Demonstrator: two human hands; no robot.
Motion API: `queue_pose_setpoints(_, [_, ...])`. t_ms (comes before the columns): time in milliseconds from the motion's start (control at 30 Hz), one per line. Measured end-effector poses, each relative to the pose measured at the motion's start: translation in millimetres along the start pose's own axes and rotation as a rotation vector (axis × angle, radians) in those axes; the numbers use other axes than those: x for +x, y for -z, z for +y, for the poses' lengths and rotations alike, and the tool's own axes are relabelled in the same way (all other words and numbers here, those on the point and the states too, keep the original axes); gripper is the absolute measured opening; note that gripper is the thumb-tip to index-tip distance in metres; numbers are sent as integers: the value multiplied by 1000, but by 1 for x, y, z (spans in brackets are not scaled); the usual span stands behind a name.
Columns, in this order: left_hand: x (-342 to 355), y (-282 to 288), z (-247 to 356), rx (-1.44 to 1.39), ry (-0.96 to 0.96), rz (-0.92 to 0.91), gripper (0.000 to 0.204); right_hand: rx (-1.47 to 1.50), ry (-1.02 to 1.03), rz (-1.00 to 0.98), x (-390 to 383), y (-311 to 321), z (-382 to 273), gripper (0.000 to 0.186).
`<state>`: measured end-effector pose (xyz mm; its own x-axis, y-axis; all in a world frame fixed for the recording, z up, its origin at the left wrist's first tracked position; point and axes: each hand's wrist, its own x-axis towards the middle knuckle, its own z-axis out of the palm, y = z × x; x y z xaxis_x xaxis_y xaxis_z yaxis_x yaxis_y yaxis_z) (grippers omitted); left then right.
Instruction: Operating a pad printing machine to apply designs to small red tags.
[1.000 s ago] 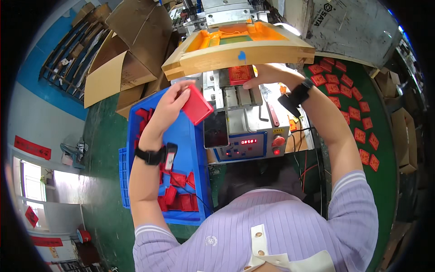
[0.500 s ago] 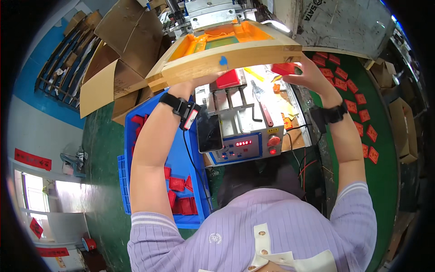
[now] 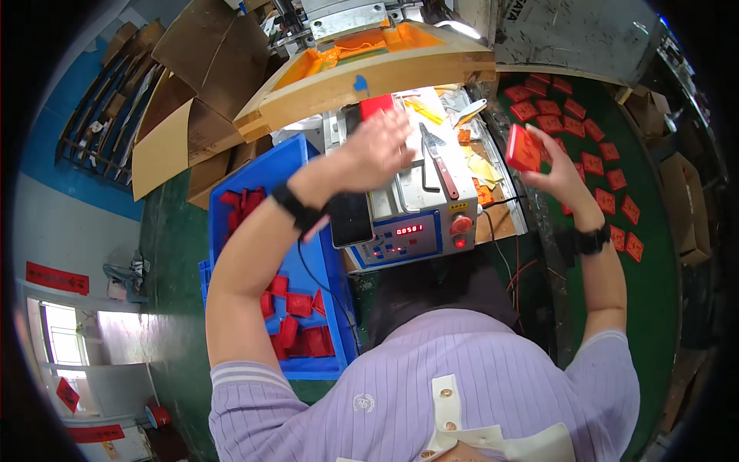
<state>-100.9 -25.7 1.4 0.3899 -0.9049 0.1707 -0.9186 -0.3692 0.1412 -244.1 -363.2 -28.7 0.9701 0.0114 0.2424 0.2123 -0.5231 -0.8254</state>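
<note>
My right hand (image 3: 556,163) grips a small red box (image 3: 524,148) between thumb and fingers, to the right of the machine. Faint markings show on the box's face. My left hand (image 3: 377,150) is above the machine's metal jig, its fingers smeared by motion. Just beyond those fingers sits another red box (image 3: 376,105), partly hidden, under the raised wooden screen frame (image 3: 369,78) with orange ink inside. The grey control box (image 3: 396,239) with a lit red display stands nearest me. A black phone (image 3: 351,218) lies at its left side.
A blue crate (image 3: 308,258) on the left holds several red boxes. Many printed red pieces (image 3: 592,163) lie in rows on the green surface at right. A palette knife (image 3: 440,162) and a hex key (image 3: 426,179) rest on the machine. Open cardboard boxes (image 3: 185,131) stand behind the crate.
My right hand has moved right and nearer to me with the red box, away from the screen frame. My left hand has come out from beneath the frame, toward the right, over the jig.
</note>
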Motion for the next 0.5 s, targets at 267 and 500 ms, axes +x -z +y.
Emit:
queue_pose_setpoints(267, [-160, 34, 60, -844, 96, 259, 31, -331, -363, 167, -144, 43, 66, 72])
queue_pose_setpoints(500, [-265, 27, -44, -560, 912, 727, 21, -878, -754, 230, -261, 100, 178, 68])
